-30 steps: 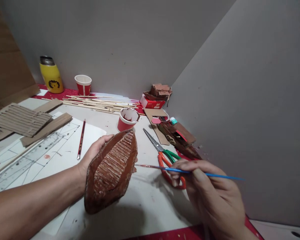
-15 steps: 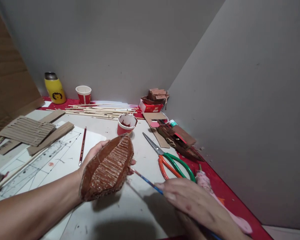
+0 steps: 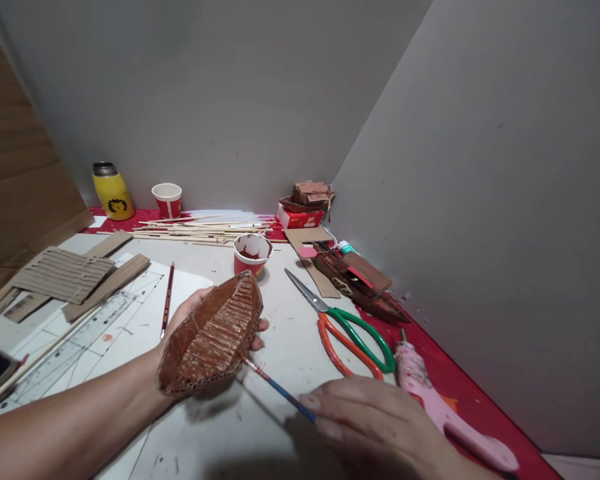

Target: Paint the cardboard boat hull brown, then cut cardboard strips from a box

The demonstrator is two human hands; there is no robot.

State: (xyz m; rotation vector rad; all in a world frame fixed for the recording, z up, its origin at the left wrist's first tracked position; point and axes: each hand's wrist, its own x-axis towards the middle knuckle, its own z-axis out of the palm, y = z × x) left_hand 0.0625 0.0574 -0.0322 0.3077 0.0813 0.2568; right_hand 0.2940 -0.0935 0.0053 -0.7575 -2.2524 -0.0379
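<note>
A small cardboard boat (image 3: 213,337), coated in wet-looking brown paint with a ribbed floor, rests tilted in my left hand (image 3: 187,310). The fingertips of that hand come round the boat's right side; its palm is hidden underneath. Between the thumb and fingers of my right hand (image 3: 365,420) is a blue paintbrush (image 3: 280,390). Its tip touches the boat's right edge, low on the side. Behind the boat stands a red and white paper cup (image 3: 253,257) with brown paint inside.
Scissors (image 3: 337,320) with orange and green handles and a pink glue gun (image 3: 445,413) lie at right. Beyond them is a brown model boat (image 3: 355,280). A pencil (image 3: 168,297), drawn paper, cardboard strips (image 3: 65,273) and wooden sticks (image 3: 195,233) are spread left and back. A yellow bottle (image 3: 114,193) stands behind.
The brush tip has moved left and down along the boat's right edge, and my right hand has come lower and nearer. The camera view has shifted slightly.
</note>
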